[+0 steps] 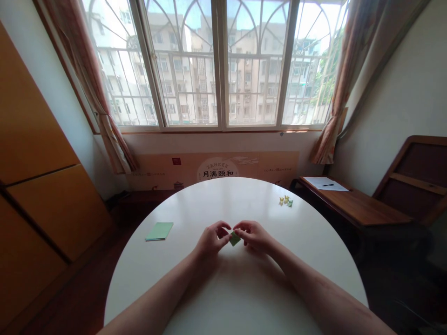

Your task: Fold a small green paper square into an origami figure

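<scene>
A small folded piece of green paper [234,239] is held between my two hands, just above the middle of the table. My left hand [213,238] pinches its left edge between thumb and fingers. On the opposite side my right hand [254,234] grips the upper right of the paper, thumb and forefinger closed on it. The fold details are too small to make out. Farther left on the table lies a stack of light green square paper [159,231]. Near the far right edge sit several small folded paper figures [286,201], yellow and green.
The round white table [209,298] fills the space before me. To its right is a wooden bench [377,204] bearing a white sheet [323,183] with a dark pen. A barred window [220,65] and curtains stand beyond; orange cabinets [38,139] are at left.
</scene>
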`<control>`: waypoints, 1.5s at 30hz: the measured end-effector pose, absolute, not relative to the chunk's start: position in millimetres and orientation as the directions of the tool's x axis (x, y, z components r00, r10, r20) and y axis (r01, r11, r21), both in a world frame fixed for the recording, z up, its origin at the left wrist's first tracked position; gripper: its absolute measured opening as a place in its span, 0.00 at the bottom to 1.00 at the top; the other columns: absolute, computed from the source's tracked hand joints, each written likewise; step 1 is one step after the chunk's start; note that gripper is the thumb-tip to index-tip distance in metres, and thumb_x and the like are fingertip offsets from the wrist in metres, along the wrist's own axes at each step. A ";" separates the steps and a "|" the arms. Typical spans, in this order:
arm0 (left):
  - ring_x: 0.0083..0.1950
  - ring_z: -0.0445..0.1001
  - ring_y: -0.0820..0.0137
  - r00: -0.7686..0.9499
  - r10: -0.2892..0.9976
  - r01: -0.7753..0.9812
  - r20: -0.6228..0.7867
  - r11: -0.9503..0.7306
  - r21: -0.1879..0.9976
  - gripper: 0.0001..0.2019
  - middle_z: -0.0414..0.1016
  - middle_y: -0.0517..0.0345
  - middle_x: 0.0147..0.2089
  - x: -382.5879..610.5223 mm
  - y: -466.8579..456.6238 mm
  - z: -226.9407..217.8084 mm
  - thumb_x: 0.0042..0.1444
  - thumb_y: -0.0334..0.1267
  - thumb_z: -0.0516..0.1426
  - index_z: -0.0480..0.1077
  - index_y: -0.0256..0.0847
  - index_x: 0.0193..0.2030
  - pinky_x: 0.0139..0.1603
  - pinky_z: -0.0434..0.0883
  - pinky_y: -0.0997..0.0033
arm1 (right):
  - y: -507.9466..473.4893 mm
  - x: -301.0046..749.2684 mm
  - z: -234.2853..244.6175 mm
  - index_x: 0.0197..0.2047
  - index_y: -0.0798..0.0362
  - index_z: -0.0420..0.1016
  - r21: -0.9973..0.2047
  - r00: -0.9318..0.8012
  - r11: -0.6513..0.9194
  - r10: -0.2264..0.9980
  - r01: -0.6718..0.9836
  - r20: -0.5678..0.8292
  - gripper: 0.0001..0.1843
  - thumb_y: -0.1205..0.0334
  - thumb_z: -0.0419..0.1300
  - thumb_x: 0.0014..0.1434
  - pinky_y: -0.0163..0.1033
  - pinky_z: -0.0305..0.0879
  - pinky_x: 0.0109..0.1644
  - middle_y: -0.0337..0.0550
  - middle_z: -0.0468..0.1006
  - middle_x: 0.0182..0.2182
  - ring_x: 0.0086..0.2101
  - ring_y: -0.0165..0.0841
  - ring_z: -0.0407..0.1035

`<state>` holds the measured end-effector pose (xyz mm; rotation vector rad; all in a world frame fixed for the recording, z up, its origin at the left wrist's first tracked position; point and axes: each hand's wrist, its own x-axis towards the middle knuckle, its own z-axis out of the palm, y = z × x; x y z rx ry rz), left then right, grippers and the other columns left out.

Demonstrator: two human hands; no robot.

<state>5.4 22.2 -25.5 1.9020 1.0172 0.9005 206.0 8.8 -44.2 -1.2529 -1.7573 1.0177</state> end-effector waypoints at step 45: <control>0.27 0.69 0.73 0.565 0.818 0.178 -0.107 0.005 0.984 0.13 0.76 0.52 0.31 15.7 49.0 -30.9 0.48 0.45 0.63 0.74 0.34 0.28 0.21 0.64 0.78 | -8.5 198.8 -40.8 0.33 0.56 0.78 -1.000 -0.078 0.003 0.997 0.017 0.002 0.16 0.49 0.66 0.54 0.28 0.59 0.18 0.43 0.76 0.28 0.26 0.31 0.68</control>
